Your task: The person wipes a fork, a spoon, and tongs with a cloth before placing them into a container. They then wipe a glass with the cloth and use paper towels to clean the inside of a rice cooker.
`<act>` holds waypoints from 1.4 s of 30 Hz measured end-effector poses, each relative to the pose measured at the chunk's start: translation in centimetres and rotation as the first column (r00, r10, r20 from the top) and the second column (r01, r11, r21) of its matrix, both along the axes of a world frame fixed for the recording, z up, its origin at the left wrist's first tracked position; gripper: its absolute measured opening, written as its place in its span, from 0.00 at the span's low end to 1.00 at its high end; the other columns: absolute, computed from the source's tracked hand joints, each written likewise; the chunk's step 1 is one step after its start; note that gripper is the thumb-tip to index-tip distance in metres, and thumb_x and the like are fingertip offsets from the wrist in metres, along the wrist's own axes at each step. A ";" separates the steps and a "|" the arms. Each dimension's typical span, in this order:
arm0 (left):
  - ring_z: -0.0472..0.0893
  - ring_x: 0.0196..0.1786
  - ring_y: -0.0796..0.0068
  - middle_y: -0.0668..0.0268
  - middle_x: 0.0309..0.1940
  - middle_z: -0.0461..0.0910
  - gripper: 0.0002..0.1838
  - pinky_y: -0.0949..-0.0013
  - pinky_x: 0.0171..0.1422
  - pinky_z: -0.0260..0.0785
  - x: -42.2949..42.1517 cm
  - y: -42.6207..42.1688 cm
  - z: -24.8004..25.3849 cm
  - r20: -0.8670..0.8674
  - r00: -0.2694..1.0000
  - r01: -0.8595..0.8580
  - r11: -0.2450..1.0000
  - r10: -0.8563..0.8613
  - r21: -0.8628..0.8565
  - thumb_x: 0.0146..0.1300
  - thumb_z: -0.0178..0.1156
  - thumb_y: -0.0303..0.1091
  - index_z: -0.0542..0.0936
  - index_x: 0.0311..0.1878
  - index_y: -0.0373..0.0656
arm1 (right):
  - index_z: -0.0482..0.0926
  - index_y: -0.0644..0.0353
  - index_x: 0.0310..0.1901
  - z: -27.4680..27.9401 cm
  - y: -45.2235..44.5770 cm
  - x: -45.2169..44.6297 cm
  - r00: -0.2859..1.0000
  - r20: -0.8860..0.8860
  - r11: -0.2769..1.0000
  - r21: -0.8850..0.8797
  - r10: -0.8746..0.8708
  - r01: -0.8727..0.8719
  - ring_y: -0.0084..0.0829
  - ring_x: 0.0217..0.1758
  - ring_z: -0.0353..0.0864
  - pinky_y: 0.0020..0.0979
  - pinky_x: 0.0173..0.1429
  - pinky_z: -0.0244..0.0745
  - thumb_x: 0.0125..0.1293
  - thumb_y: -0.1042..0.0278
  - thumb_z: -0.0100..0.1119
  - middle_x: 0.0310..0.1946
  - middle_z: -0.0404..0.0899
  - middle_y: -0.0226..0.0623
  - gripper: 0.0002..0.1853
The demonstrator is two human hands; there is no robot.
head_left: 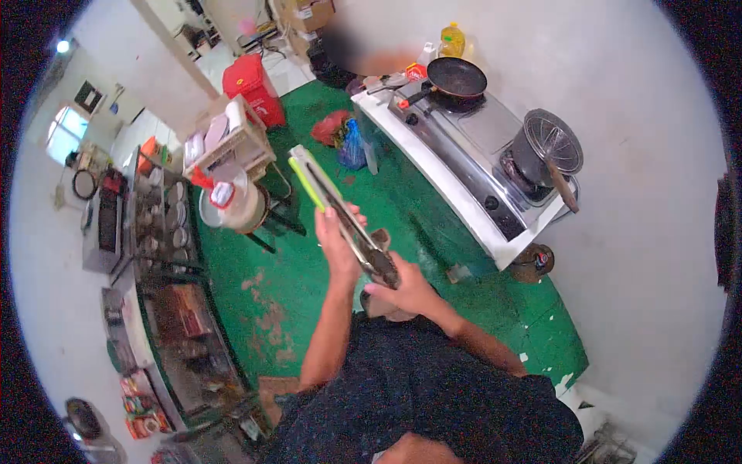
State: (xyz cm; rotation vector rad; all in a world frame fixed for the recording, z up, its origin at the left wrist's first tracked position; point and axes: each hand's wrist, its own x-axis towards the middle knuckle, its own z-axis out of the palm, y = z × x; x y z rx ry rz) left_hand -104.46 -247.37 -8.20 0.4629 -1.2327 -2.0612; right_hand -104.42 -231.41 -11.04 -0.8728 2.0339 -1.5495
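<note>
Metal tongs (352, 224) with a light green strip near the upper end slant across the middle of the head view, held in front of my body. My left hand (338, 238) is closed around their middle part. Lower down, my right hand (403, 288) grips the dark tip end of the tongs. The two arms of the tongs lie close together. Part of a brownish cloth or shoe shows beneath my hands, too hidden to name surely.
A stove (464, 155) on a white table at the right bears a frying pan (457, 80) and a dark pot (541, 147). Shelves (182, 309) line the left side. A stand with a clear tub (246, 205), a red bin (253, 89) and a blue bag (352, 147) stand ahead.
</note>
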 end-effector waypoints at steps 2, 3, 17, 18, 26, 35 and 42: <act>0.79 0.35 0.72 0.62 0.36 0.78 0.20 0.67 0.41 0.75 -1.8 -0.5 0.0 0.032 0.999 0.046 0.998 -0.044 -0.053 0.76 0.45 0.51 0.69 0.52 0.42 | 0.75 0.64 0.52 -1.0 -1.0 -1.1 0.995 -0.037 0.996 0.006 -0.092 0.093 0.30 0.38 0.81 0.36 0.47 0.76 0.57 0.55 0.73 0.36 0.83 0.40 0.28; 0.79 0.35 0.72 0.62 0.36 0.78 0.20 0.67 0.40 0.75 -2.9 -0.8 -0.4 0.010 0.997 0.071 0.996 -0.070 -0.047 0.76 0.45 0.51 0.69 0.53 0.42 | 0.76 0.64 0.51 -1.0 -1.4 -1.7 0.992 -0.031 0.993 0.016 -0.120 0.120 0.27 0.38 0.80 0.34 0.46 0.76 0.59 0.58 0.71 0.34 0.82 0.38 0.24; 0.79 0.55 0.60 0.55 0.55 0.76 0.39 0.55 0.63 0.71 -19.3 -14.1 1.6 0.095 0.951 0.308 0.892 -0.294 -0.330 0.60 0.67 0.35 0.59 0.72 0.46 | 0.78 0.65 0.43 -4.8 -0.8 -17.3 0.970 0.104 0.970 0.123 -0.221 0.208 0.43 0.35 0.81 0.40 0.42 0.73 0.63 0.60 0.66 0.34 0.80 0.46 0.16; 0.79 0.55 0.63 0.59 0.54 0.77 0.38 0.57 0.61 0.71 -19.5 -15.1 2.3 0.207 0.932 0.356 0.860 -0.298 -0.365 0.58 0.69 0.35 0.63 0.70 0.45 | 0.78 0.64 0.42 -3.1 -1.0 -18.4 0.977 0.054 0.973 0.119 -0.204 0.197 0.47 0.36 0.80 0.42 0.43 0.73 0.63 0.59 0.66 0.35 0.80 0.47 0.16; 0.82 0.44 0.50 0.58 0.36 0.83 0.25 0.55 0.45 0.72 -21.5 -17.3 0.9 0.905 0.425 0.819 -0.434 0.022 -0.374 0.45 0.73 0.47 0.80 0.44 0.45 | 0.80 0.63 0.47 -1.4 1.1 -23.3 0.987 0.125 0.975 0.208 -0.103 0.075 0.37 0.31 0.79 0.38 0.36 0.73 0.64 0.62 0.64 0.32 0.80 0.42 0.15; 0.81 0.37 0.47 0.52 0.30 0.80 0.19 0.49 0.39 0.72 -28.1 -19.9 -4.8 0.878 0.197 0.871 -0.333 -0.437 -0.362 0.46 0.70 0.38 0.74 0.39 0.41 | 0.76 0.67 0.58 -0.2 -1.3 -25.6 0.790 0.205 0.807 0.285 -0.578 0.516 0.31 0.53 0.80 0.32 0.59 0.73 0.54 0.78 0.70 0.51 0.82 0.40 0.27; 0.80 0.32 0.58 0.58 0.26 0.76 0.32 0.56 0.36 0.72 -35.6 -21.4 -4.5 0.814 0.355 0.918 0.005 -0.460 -0.398 0.37 0.76 0.40 0.68 0.42 0.39 | 0.71 0.68 0.62 -4.3 -4.0 -21.3 0.318 0.125 0.336 0.157 -0.940 0.929 0.33 0.52 0.78 0.35 0.60 0.73 0.61 0.69 0.69 0.51 0.79 0.42 0.29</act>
